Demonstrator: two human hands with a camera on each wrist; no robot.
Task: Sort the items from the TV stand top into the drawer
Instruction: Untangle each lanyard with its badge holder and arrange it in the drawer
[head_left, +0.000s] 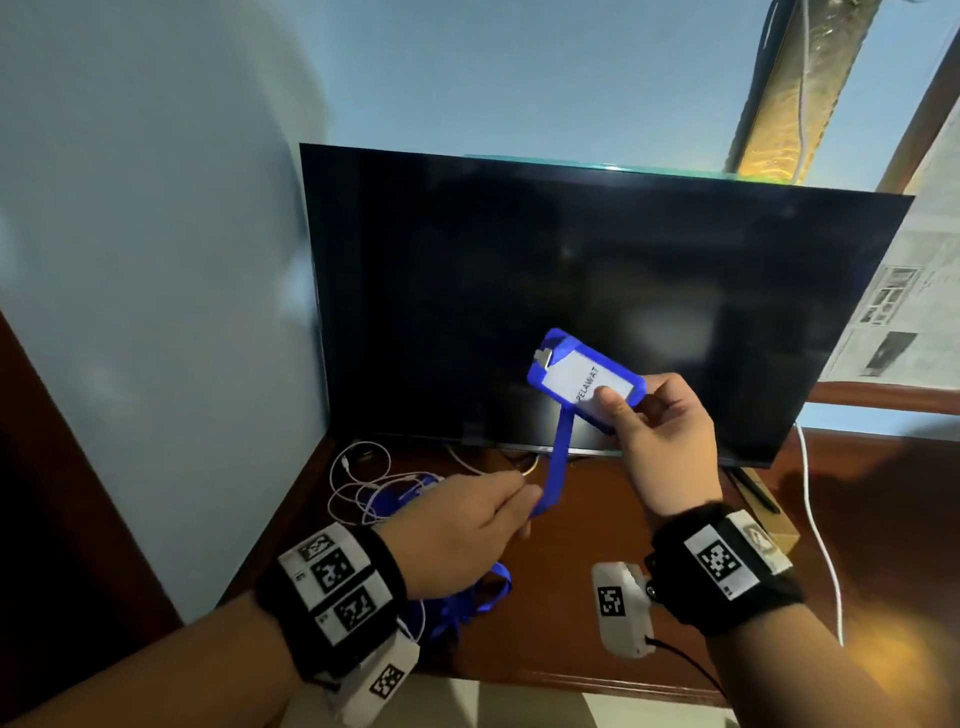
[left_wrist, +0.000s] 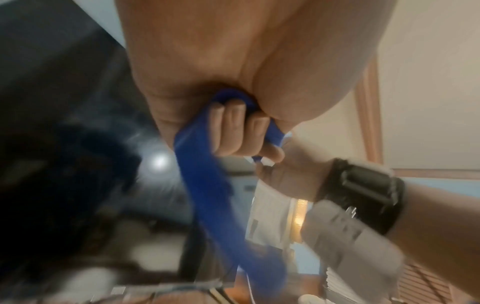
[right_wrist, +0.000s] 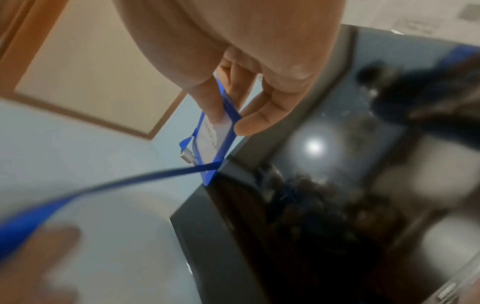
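Observation:
A blue badge holder (head_left: 576, 374) with a white card inside is held up in front of the TV screen. My right hand (head_left: 660, 421) pinches its lower right end between thumb and fingers; the holder (right_wrist: 213, 139) shows edge-on in the right wrist view. A blue lanyard strap (head_left: 557, 462) runs down from the holder to my left hand (head_left: 467, 525), which grips it in curled fingers. In the left wrist view the strap (left_wrist: 207, 185) hangs from that fist. More blue strap (head_left: 467, 597) loops below my left wrist. No drawer is in view.
A black TV (head_left: 597, 291) stands on the brown wooden stand top (head_left: 571, 613). A tangle of white cable (head_left: 363, 483) lies at the stand's left back corner. A white cord (head_left: 821, 530) runs down the right side. A blue wall (head_left: 156, 260) is at the left.

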